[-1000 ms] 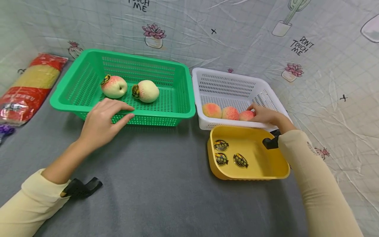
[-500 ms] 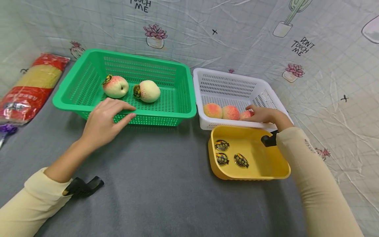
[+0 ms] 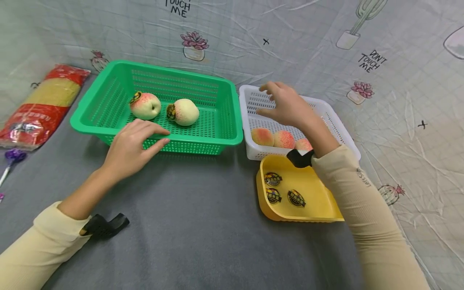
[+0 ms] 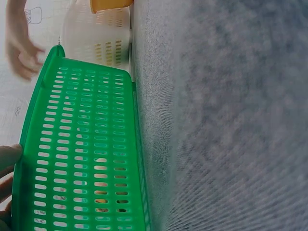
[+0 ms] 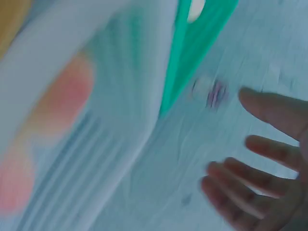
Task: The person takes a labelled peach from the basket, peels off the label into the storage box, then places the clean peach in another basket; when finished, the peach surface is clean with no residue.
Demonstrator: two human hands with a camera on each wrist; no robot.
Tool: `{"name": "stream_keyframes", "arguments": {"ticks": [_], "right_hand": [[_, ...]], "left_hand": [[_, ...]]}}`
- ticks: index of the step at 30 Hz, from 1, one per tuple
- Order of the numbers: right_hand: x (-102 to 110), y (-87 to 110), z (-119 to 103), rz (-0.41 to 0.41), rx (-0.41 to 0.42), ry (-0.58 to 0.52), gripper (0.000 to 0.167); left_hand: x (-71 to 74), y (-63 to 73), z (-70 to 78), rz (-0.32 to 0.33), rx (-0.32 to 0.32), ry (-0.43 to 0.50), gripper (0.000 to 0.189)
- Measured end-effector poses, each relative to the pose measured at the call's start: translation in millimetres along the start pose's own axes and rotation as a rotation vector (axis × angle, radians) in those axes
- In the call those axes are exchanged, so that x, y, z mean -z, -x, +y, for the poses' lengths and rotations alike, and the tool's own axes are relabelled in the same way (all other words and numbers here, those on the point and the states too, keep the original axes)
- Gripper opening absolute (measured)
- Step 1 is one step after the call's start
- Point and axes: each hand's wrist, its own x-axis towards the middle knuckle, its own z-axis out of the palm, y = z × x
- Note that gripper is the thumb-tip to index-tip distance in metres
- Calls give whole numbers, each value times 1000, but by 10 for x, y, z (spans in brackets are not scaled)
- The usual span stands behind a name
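Note:
In the head view, my left hand (image 3: 132, 149) is at the front rim of the green basket (image 3: 203, 140), its thumb and fingers apart. The left wrist view shows its fingertips (image 4: 10, 156) against that rim. Inside the green basket lie two pale, pink-flushed fruits, one on the left (image 3: 146, 106) and another beside it (image 3: 186, 112), both with dark leafy caps. My right hand (image 3: 284, 104) hovers over the white basket (image 3: 250, 96), fingers spread and holding nothing. Three peaches sit in a row along that basket's front wall: one orange (image 3: 262, 137), two pinker (image 3: 284, 139).
A yellow bin (image 3: 315, 201) with several stickers stands before the white basket, partly behind my right sleeve. At far left are a red-and-yellow packet (image 3: 45, 106) and a purple-headed stick (image 3: 15, 155). A patterned cloth (image 3: 232, 36) hangs behind.
My right hand has let go of the rightmost peach and risen up and left out of the white basket. My left hand stays at the green rim. The view has shifted slightly.

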Motion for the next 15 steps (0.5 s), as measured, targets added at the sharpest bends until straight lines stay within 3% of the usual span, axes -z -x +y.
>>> {"name": "stream_keyframes", "arguments": {"ticks": [3,6,11,15], "right_hand": [[-177,-169,-312,52,108,9,55],[-375,-338,-578,53,188,38,59],[-673,-593,-909,12,246,109,72],[-866,-777,-1075,-30,266,123,79]], "left_hand": [[30,1,-7,-13,4,10,22],[65,3,-4,-46,24,19,21],[106,-10,3,-104,58,22,19],[111,-12,15,-110,61,18,18]]}}
